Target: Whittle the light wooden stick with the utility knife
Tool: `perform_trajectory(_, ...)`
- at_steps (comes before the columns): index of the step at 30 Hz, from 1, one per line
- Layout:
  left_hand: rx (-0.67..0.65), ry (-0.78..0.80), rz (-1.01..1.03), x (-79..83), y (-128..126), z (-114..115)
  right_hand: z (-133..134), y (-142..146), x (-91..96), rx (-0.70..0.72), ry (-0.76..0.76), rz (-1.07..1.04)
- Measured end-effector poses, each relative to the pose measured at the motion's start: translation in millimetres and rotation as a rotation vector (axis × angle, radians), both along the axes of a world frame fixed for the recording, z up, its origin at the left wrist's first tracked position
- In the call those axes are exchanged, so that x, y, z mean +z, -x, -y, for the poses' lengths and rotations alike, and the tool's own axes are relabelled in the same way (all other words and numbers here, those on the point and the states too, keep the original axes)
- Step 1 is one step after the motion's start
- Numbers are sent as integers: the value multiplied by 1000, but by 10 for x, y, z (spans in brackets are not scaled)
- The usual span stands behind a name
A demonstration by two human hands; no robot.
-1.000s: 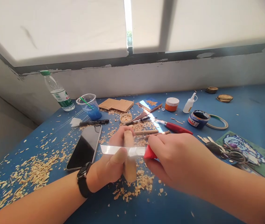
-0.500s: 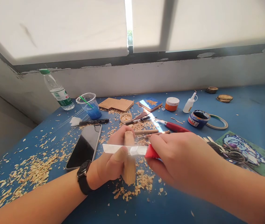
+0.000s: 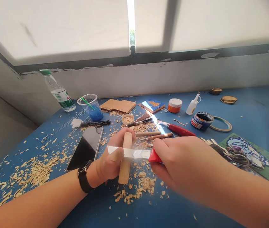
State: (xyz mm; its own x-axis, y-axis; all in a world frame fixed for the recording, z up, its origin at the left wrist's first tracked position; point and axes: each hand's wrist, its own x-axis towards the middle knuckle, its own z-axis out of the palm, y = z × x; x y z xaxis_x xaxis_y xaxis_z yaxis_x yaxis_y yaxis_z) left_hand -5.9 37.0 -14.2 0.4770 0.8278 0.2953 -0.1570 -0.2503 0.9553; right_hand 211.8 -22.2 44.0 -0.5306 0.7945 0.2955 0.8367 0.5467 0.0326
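My left hand, with a black watch on its wrist, is closed round a short pale wooden stick held upright over the blue table. Its thumb rests on the flat shiny blade of a knife. My right hand grips the knife's red handle, and the blade lies crosswise against the stick's upper half. Wood shavings lie heaped on the table just under the stick.
A black phone lies left of my hands. Behind stand a water bottle, a cup of blue liquid, wood boards, an orange jar, a glue bottle, a paint tin, a red-handled tool. Scissors and keys lie right.
The stick has tilted and turned a little in my left hand, and the blade has shifted slightly right and up along it. The rest of the table is unchanged.
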Motion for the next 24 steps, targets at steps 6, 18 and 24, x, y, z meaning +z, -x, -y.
perform_trajectory(6, 23, -47, -73, -29, 43, -49, -56, 10, -23, -26, -14, 21)
perform_trajectory(18, 13, -68, -123, -49, 103, -83, -18, 37, -29, -44, 92, -28)
perform_trajectory(24, -23, -61, -106, -66, 113, -105, 67, 78, -26, -24, 84, 37)
